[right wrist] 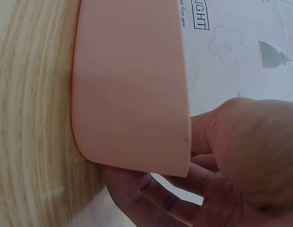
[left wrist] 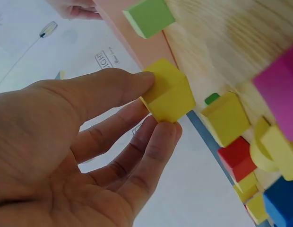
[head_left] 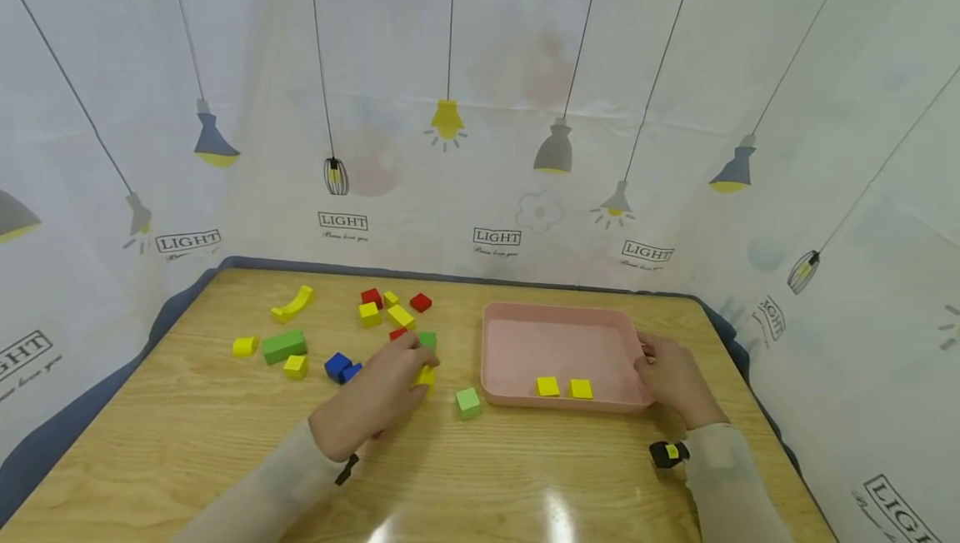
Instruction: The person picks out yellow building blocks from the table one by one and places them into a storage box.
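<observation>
Between thumb and fingertips, my left hand (head_left: 375, 393) pinches a yellow block (left wrist: 170, 94), raised off the table in the left wrist view. A light green cube (head_left: 468, 402) lies just right of that hand, close to the tray's left front corner. The pink tray (head_left: 558, 347) is gripped at its right end by my right hand (head_left: 678, 381). Its thumb is over the rim while the fingers curl against the outside wall (right wrist: 132, 94). Inside the tray, two yellow blocks (head_left: 547, 386) sit along the front wall.
Loose blocks spread left of the tray: a yellow arch (head_left: 293, 306), a green block (head_left: 284, 346), blue cubes (head_left: 338, 366), red blocks (head_left: 421, 302) and several yellow ones (head_left: 370, 315). A purple block (left wrist: 283, 94) shows in the left wrist view. A printed curtain (head_left: 420, 193) stands behind the table.
</observation>
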A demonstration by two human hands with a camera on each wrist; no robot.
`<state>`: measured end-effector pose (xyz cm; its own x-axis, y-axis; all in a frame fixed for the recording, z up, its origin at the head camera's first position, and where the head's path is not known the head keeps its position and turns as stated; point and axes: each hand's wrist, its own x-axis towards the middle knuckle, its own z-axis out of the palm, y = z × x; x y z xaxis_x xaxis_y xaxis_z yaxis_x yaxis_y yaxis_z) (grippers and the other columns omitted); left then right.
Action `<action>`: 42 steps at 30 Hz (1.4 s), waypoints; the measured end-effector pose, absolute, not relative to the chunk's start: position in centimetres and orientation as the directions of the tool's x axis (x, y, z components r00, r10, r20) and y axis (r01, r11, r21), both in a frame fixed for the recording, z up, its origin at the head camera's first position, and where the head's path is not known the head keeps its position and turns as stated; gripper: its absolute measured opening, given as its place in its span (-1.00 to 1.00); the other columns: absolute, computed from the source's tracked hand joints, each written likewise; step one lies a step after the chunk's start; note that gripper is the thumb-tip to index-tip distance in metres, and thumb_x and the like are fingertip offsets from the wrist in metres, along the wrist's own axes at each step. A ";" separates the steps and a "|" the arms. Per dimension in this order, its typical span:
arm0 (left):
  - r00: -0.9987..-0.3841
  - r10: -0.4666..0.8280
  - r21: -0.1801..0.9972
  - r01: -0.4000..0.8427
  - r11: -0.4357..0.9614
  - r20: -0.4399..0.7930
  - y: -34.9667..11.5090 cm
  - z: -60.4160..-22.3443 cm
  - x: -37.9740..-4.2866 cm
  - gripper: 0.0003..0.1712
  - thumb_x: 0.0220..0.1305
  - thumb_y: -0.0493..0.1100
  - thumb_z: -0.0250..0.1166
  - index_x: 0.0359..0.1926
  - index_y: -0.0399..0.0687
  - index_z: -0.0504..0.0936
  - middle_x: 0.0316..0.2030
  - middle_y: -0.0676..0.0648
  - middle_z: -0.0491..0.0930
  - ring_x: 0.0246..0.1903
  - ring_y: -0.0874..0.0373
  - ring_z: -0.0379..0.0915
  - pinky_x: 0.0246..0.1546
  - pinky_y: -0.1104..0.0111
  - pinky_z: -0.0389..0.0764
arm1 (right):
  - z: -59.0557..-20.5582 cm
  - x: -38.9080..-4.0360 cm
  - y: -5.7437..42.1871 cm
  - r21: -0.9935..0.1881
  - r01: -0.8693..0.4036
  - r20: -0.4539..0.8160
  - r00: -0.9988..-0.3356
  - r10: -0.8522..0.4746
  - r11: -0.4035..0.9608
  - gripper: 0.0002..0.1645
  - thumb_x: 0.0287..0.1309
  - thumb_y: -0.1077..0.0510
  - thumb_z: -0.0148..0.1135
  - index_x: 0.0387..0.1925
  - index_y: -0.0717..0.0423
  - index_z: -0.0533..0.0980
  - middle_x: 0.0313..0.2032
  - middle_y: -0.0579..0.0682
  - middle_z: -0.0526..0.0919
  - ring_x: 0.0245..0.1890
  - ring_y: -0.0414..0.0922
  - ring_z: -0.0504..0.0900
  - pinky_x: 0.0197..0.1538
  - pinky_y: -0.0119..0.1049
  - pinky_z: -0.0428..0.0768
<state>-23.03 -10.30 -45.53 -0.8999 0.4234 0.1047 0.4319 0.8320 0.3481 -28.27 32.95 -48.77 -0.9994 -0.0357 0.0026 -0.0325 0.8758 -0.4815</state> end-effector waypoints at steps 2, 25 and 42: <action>-0.894 0.431 0.349 0.446 0.824 0.124 -10.0 -45.3 -23.1 -0.59 0.13 -0.25 0.52 0.03 -0.09 0.68 -0.11 -0.02 0.45 -0.27 0.17 0.42 -0.18 0.35 0.61 | -48.8 -28.3 33.0 -0.479 -0.039 0.007 -0.999 -0.040 0.877 -0.39 0.38 0.26 0.03 0.41 0.35 0.26 0.17 0.35 0.53 0.14 0.22 0.54 0.08 0.11 0.56; -0.813 0.515 0.383 0.582 0.718 0.270 -2.9 -44.3 -24.7 -0.59 0.17 -0.17 0.51 0.05 -0.04 0.65 -0.12 0.01 0.52 -0.23 0.19 0.40 -0.22 0.49 0.57 | -49.0 -28.6 33.2 -0.492 -0.030 -0.015 -0.999 -0.043 0.870 -0.38 0.40 0.24 0.04 0.43 0.33 0.25 0.18 0.34 0.53 0.14 0.21 0.55 0.07 0.10 0.57; -0.783 0.583 0.366 0.619 0.695 0.217 1.7 -46.0 -25.3 -0.63 0.20 -0.19 0.49 0.03 -0.14 0.67 -0.15 -0.01 0.52 -0.21 0.19 0.41 -0.18 0.56 0.54 | -48.9 -28.4 33.2 -0.497 -0.025 -0.021 -0.999 -0.040 0.868 -0.38 0.39 0.23 0.04 0.43 0.32 0.25 0.19 0.34 0.53 0.13 0.19 0.56 -0.01 0.01 0.62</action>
<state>-25.34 1.73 -46.02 -0.7829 0.5831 0.2170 0.6191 0.6951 0.3656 -28.42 33.21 -48.86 -0.9990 -0.0403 -0.0206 -0.0247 0.8676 -0.4967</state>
